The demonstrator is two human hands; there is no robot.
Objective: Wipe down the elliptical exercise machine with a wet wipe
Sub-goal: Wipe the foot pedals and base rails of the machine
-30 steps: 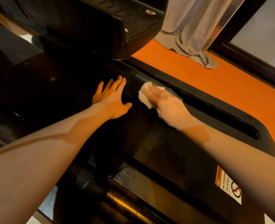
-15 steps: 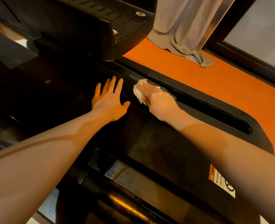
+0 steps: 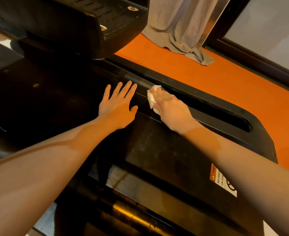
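Your right hand [image 3: 171, 108] has its fingers curled over a crumpled white wet wipe [image 3: 153, 97], pressing it onto the glossy black plastic base cover of the elliptical machine [image 3: 157, 147], right at the ridge that borders the long dark slot [image 3: 225, 120]. Your left hand [image 3: 118, 108] lies flat just beside it, fingers straight and spread, holding nothing and resting on the same cover. The ridge and slot run diagonally, from far-left under the black ribbed foot pedal [image 3: 82, 23] to near-right toward the orange-and-white warning sticker [image 3: 222, 180]. A stroke should probably follow that axis. Your right hand already sits on that line, so it is the one placed to wipe, while the left can only brace.
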